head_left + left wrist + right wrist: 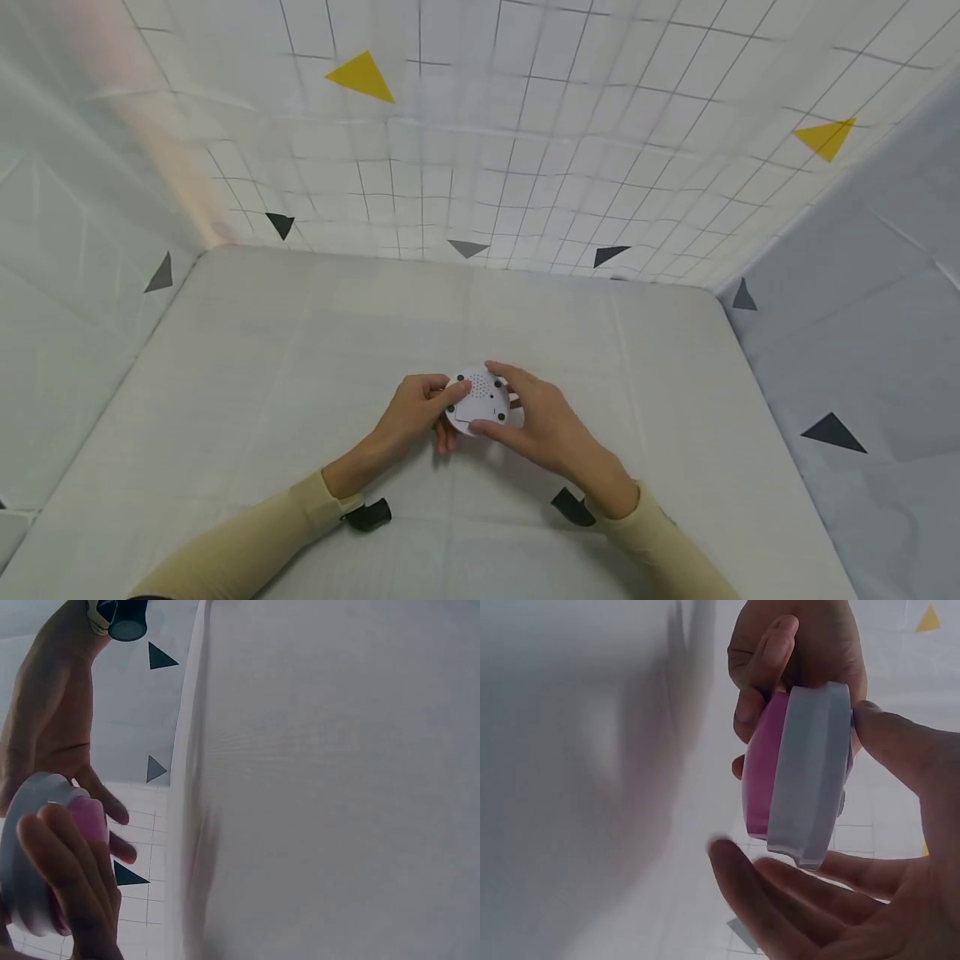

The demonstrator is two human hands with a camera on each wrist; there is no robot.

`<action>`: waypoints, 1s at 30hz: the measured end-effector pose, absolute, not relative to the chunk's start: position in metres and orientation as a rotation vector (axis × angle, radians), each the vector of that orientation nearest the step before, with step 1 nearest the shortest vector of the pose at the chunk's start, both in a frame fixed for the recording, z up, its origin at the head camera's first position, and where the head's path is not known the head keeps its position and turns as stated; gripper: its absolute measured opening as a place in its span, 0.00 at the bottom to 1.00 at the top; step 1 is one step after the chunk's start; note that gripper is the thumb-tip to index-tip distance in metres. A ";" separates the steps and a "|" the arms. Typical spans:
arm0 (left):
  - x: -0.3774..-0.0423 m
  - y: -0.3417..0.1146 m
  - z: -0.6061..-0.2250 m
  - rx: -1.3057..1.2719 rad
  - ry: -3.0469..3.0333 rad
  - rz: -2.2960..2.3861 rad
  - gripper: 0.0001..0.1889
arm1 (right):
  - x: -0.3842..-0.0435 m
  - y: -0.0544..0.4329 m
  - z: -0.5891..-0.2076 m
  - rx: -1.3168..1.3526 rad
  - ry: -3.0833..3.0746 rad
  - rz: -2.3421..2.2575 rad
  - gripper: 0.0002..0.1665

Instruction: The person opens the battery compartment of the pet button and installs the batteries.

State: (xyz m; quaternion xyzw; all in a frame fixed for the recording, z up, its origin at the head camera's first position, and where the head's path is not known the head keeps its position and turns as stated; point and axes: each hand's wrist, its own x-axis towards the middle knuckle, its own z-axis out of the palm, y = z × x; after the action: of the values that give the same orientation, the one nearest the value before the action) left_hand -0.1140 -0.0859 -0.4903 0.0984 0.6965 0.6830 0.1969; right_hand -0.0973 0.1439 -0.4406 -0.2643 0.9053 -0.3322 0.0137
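Between both hands is a round white and pink plastic device, raised above the table. In the head view its white underside faces up, with a patch of small speaker holes, dark round feet and a cover outline. The right wrist view shows its pink side turned toward the table. My left hand grips the left edge, thumb on the underside and fingers beneath. My right hand spans the right side, its thumb against the near edge, its index finger by the far edge; its blurred fingertip stands off the pink side in the right wrist view.
The white-covered table lies under the hands. A grid-marked back wall and plain side walls surround it, with yellow, grey and black triangles. Dark wrist cameras sit at both cuffs.
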 end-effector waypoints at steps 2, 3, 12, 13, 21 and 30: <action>-0.114 -0.086 -0.490 0.279 1.954 1.915 0.20 | -0.098 0.144 -0.441 -0.762 2.750 -1.055 0.49; -0.114 -0.086 -0.490 0.281 1.955 1.916 0.19 | -0.099 0.144 -0.442 -0.750 2.721 -1.073 0.49; -0.113 -0.087 -0.489 0.278 1.952 1.917 0.19 | -0.102 0.141 -0.445 -0.739 2.621 -1.183 0.44; -0.113 -0.087 -0.489 0.275 1.944 1.918 0.19 | -0.102 0.141 -0.445 -0.734 2.618 -1.189 0.43; -0.112 -0.087 -0.489 0.262 1.893 1.934 0.19 | -0.103 0.140 -0.446 -0.707 2.623 -1.231 0.41; -0.114 -0.087 -0.490 0.280 1.854 1.975 0.19 | -0.104 0.143 -0.447 -0.718 2.630 -1.259 0.37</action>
State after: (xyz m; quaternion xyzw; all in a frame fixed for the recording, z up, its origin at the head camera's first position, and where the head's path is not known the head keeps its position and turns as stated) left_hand -0.1137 -0.0871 -0.4896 0.1006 0.6660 0.7095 0.2074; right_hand -0.1040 0.1429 -0.4466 -0.2385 0.8737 -0.4183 0.0695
